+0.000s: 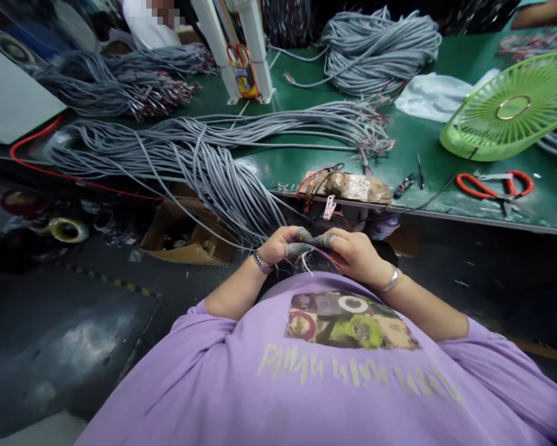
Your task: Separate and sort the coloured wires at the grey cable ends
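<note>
Close in front of my body, my left hand (277, 245) and my right hand (356, 253) meet with their wrapped, grey-covered fingertips together. Thin red and blue wires (327, 255) run out from between the fingers to beneath my right hand, which pinches them. White wires (307, 264) hang just below the fingertips. My left hand is closed at the end of a grey cable, though the fingers hide most of what it grips. A long bundle of grey cables (232, 186) droops over the bench edge and reaches down beside my left hand.
On the green bench (301, 162) lie a taped wooden block (352, 187) with a clip, red-handled scissors (496, 187) and a green fan (505, 108). A coiled cable heap (380, 52) sits behind. Under the bench stands a cardboard box (189, 238). Another person is across the bench.
</note>
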A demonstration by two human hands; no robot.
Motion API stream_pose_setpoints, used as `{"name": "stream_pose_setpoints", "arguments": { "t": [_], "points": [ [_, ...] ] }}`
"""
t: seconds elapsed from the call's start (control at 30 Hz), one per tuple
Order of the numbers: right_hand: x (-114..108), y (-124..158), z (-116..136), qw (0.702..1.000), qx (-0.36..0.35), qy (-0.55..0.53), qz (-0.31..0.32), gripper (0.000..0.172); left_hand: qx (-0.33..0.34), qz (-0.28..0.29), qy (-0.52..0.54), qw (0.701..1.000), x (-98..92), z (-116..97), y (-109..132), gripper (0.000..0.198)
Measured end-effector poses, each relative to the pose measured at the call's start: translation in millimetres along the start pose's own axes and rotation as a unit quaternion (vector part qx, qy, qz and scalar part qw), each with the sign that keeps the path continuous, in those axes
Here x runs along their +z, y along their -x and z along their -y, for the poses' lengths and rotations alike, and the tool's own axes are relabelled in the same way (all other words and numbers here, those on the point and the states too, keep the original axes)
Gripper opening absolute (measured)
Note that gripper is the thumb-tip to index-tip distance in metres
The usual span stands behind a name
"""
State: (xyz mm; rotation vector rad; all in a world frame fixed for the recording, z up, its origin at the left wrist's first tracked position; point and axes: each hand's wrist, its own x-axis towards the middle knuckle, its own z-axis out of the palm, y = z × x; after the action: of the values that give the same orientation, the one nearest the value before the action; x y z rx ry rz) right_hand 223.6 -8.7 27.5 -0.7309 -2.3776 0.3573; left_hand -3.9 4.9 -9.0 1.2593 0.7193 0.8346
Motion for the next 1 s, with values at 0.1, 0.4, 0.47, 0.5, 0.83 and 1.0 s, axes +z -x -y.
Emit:
{"name": "stream_pose_setpoints", "arguments": {
  "t": [0.1,0.4,0.47,0.5,0.83,1.0],
  "points": [
    [-4.8,-5.4,-8.4,0.992,0.02,-0.112,0.052,0.014,-0.016,0.05,-0.079,0.996,-5.1,-8.0,-1.9,0.043],
    [-22.2,-40.0,-32.3,0.891,0.225,-0.203,0.337,0.016,0.235,0.137,-0.565,0.779,15.1,-43.2,-15.1,0.021],
    [-31.3,-38.7,-37.7,0.906,0.251,-0.182,0.287,0.021,0.271,0.123,-0.57,0.766,16.9,-43.1,-14.5,0.017],
    [-36.2,-34.9,-41.9,0.91,0.271,-0.198,0.242,0.025,0.288,0.11,-0.552,0.775,15.8,-42.2,-14.0,0.015],
    [10.9,-4.7,-75.9,0.712,0.451,-0.538,-0.008,0.058,0.279,-0.103,-0.292,0.909,-4.6,-16.1,-18.5,0.022],
    [34.5,-27.0,-72.9,0.655,0.409,-0.635,-0.025,0.052,0.21,-0.148,-0.217,0.942,-9.1,0.5,-28.8,0.026]
  ]
}}
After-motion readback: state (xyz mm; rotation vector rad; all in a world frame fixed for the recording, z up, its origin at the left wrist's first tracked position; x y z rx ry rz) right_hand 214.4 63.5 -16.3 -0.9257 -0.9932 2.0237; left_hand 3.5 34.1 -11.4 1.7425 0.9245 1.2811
